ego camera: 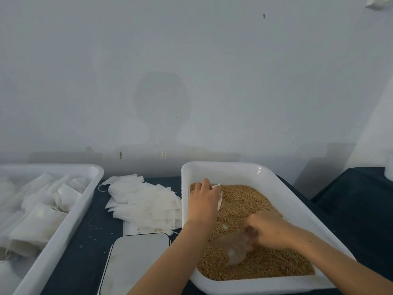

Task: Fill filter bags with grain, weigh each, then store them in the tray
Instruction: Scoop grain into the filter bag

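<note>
Golden-brown grain (244,201) fills the white tub (234,169) under both hands, so any spill drops back into the supply. The left hand (204,201) pinches a filter bag (220,199) by its top edge and holds it upright just above the grain, apparently with its mouth turned toward the other hand to take a pour. The right hand (268,231) curls around the handle of a clear plastic scoop (234,250), whose bowl lies low on the grain just nearer the person than the bag; motion blur makes it hard to tell whether it is loaded. Just left of the left hand, a loose heap of empty bags (144,203) lies within easy reach. Below that heap, beside the left forearm, sits the flat scale (138,262), its plate bare and ready for the next weighing. Well to the left, the storage tray (89,167) holds the filled bags (42,209) already packed, so the work seems to run leftward from tub to scale to tray.
</note>
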`<state>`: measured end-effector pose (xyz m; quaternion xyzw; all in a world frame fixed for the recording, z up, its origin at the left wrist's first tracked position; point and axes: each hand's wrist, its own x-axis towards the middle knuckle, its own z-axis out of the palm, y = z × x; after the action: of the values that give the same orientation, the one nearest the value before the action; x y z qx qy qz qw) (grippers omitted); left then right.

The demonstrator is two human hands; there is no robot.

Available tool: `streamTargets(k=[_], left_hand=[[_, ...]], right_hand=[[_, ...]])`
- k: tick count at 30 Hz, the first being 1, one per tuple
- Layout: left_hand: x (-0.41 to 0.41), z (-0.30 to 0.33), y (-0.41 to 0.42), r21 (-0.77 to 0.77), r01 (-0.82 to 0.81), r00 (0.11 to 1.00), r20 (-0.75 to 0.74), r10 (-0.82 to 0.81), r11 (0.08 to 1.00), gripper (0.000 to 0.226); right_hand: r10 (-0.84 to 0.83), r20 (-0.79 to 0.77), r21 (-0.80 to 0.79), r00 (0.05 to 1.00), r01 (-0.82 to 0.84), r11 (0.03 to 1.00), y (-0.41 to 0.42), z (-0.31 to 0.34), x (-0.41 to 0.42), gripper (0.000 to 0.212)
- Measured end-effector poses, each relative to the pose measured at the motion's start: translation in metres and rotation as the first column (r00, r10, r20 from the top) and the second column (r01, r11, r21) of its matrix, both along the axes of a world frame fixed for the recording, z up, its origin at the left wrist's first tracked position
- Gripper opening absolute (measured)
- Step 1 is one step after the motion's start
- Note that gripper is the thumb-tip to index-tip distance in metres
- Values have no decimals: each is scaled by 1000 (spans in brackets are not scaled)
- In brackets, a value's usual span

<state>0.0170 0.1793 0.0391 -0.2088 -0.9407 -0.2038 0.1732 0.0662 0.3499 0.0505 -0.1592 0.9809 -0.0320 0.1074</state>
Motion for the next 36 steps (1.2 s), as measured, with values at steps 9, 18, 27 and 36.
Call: streamTargets(k=[9,18,27,36], left_hand=[[-6,-2,2,31,66,988,139,-70,997,15],[-10,-4,2,63,151,984,87,-156,987,6],[-8,-7,4,55,239,967,82,-243,969,8],[-6,-6,5,40,261,960,90,-264,964,5]], right_hand=[[-56,164,-329,985,108,938,32,32,17,6],[-208,51,-296,977,214,931,62,75,21,5],[-233,-143,37,962,240,970,49,88,1,15],[-138,-261,254,955,206,945,24,102,-10,20]])
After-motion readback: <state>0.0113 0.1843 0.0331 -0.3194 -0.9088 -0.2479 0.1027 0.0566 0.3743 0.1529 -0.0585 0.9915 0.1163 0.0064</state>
